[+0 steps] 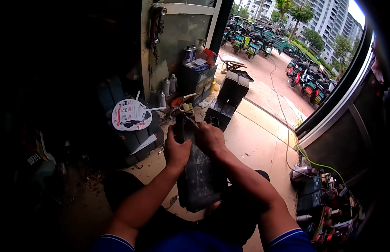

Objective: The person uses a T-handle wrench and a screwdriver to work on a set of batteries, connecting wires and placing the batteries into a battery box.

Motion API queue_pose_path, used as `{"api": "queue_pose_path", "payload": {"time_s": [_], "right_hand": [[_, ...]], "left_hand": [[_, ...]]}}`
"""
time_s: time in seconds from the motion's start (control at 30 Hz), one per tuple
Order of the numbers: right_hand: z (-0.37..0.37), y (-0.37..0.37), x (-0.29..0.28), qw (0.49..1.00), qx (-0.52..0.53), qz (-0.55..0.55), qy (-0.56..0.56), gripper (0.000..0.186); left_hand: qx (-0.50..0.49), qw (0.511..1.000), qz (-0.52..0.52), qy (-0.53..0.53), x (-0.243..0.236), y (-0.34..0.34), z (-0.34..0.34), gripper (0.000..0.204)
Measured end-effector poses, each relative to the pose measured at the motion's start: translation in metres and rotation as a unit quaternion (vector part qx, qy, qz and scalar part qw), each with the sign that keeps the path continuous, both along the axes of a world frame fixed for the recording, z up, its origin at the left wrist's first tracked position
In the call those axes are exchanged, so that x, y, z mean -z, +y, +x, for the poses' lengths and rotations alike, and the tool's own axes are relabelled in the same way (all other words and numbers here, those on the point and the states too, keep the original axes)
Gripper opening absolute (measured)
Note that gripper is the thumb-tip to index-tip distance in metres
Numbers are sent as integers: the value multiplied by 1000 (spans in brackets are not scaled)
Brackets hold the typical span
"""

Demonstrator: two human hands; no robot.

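A long black box-shaped case [201, 182] lies between my knees, its scuffed top facing up. My left hand [177, 152] grips its far end, thumb on the near side and fingers along the left. My right hand [209, 138] is closed just beside it, around a thin tool [191, 121] whose tip points at the case's far end. The tool's exact kind is hidden by the fingers. Right beyond my hands are a yellowish connector [186, 107] and an orange-red piece [177, 102]. An open black case [233, 93] stands on the floor ahead.
A round white paper fan [132, 115] lies on dark boxes at left. Spray cans [166, 87] stand by the door. A small stool [231, 61] sits at the doorway. Cables [283, 109] run across the floor at right, near a metal pot [301, 172] and cluttered parts [329, 214]. Parked scooters [306, 82] stand outside.
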State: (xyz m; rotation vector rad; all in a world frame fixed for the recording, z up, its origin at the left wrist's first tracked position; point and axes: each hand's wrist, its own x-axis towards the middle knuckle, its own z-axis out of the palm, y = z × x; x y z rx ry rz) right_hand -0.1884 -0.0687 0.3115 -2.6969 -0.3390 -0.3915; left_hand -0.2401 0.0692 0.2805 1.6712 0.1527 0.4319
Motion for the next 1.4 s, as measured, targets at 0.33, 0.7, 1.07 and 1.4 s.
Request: {"api": "queue_pose_path", "payload": {"time_s": [0.33, 0.7, 1.07, 1.4], "right_hand": [[-11, 26, 2, 999, -7, 32, 39, 38], [-10, 18, -3, 999, -6, 20, 34, 43], [-9, 29, -4, 995, 22, 75, 69, 37], [-5, 33, 4, 994, 56, 50, 82, 31]], "left_hand": [[-9, 998, -24, 52, 20, 24, -6, 72], [-2, 998, -18, 68, -6, 15, -16, 79], [-14, 997, -6, 75, 1, 18, -15, 87], [28, 990, -107, 82, -1, 26, 11, 81]]}}
